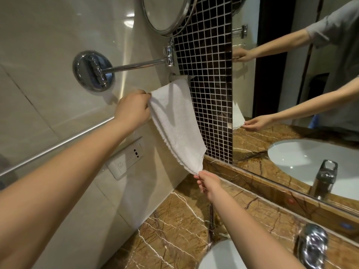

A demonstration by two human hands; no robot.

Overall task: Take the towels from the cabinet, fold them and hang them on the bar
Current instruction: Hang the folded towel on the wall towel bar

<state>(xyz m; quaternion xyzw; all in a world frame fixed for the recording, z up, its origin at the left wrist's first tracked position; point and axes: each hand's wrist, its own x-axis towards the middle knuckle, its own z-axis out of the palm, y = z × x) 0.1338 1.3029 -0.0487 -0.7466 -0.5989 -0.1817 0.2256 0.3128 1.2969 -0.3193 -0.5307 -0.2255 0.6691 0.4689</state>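
Cream tile wall, dark mosaic strip, big mirror on R; brown marble counter w/ white basin.

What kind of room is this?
A bathroom, possibly a hotel's: a marble counter with a white sink and chrome faucet, a wall mirror above it, and a white towel hanging from a wall bar.

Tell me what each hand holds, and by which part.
Both hold the white towel on the bar: the left hand grips its upper side edge, the right hand pinches its bottom corner.
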